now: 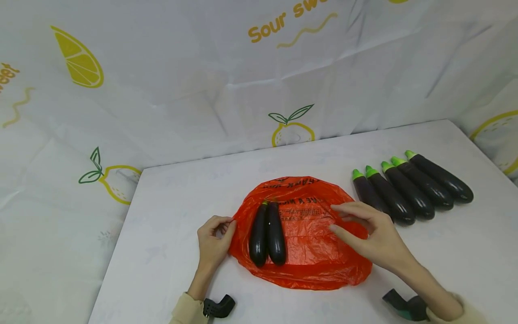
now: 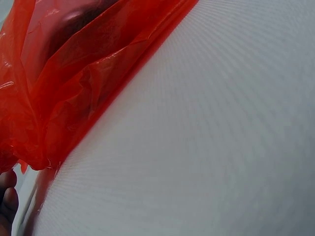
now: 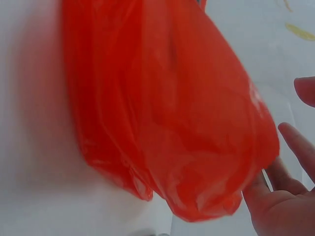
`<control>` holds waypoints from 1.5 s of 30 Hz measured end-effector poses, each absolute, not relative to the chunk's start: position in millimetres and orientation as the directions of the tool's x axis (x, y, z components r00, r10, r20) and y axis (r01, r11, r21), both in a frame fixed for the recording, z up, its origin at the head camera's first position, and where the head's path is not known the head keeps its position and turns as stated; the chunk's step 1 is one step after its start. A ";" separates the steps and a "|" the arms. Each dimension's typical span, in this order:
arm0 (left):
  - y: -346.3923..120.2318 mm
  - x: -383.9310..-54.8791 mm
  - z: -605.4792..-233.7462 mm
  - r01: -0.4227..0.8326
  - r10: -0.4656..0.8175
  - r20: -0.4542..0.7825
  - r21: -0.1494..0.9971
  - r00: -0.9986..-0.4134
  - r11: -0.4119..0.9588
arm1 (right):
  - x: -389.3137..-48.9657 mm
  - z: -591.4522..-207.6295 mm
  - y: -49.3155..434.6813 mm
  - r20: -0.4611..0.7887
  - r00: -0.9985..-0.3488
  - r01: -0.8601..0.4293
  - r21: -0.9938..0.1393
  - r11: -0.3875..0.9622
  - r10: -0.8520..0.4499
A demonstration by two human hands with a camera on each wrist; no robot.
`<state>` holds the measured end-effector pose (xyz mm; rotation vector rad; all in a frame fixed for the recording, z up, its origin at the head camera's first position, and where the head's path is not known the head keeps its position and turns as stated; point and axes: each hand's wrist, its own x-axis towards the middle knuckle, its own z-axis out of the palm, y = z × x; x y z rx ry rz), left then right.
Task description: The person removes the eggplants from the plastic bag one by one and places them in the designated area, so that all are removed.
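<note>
A red plastic bag [image 1: 307, 243] with black print lies spread wide on the white table, its mouth facing up. Inside, at its left, two dark eggplants [image 1: 259, 238] lie side by side. My left hand [image 1: 215, 238] pinches the bag's left edge between thumb and fingers; in the left wrist view only its fingertips [image 2: 7, 196] show beside the red film. Over the bag's right side, my right hand [image 1: 374, 234] has thumb and fingers spread apart with nothing between them. The right wrist view shows this hand [image 3: 285, 201] right beside the bag's rim.
Several eggplants [image 1: 408, 193] with bright green caps lie in a slanted row at the right, behind my right hand. The white table [image 1: 170, 202] ends at the back against a lemon-print cloth [image 1: 182, 90]. Each wrist wears a black device [image 1: 220, 307].
</note>
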<state>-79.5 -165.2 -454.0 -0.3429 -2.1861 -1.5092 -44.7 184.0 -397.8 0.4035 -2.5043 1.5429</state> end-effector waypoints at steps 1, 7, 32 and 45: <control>-165.3 -79.4 -454.1 0.447 -0.055 0.499 0.816 -0.865 0.367 | -44.3 -398.6 182.2 0.286 -0.948 -0.319 -0.849 0.421 -0.142; -165.9 -78.8 -454.7 0.446 -0.056 0.496 0.819 -0.866 0.363 | -41.2 -403.8 172.4 0.276 -0.947 -0.320 -0.852 0.415 -0.164; -168.8 -79.0 -463.0 0.436 -0.063 0.488 0.824 -0.870 0.363 | -35.6 -408.8 135.1 0.117 -0.964 -0.208 -0.891 0.404 -0.237; -176.8 -88.7 -485.8 0.431 -0.067 0.486 0.825 -0.872 0.366 | -42.2 -414.8 114.8 0.052 -0.954 -0.148 -0.937 0.316 -0.296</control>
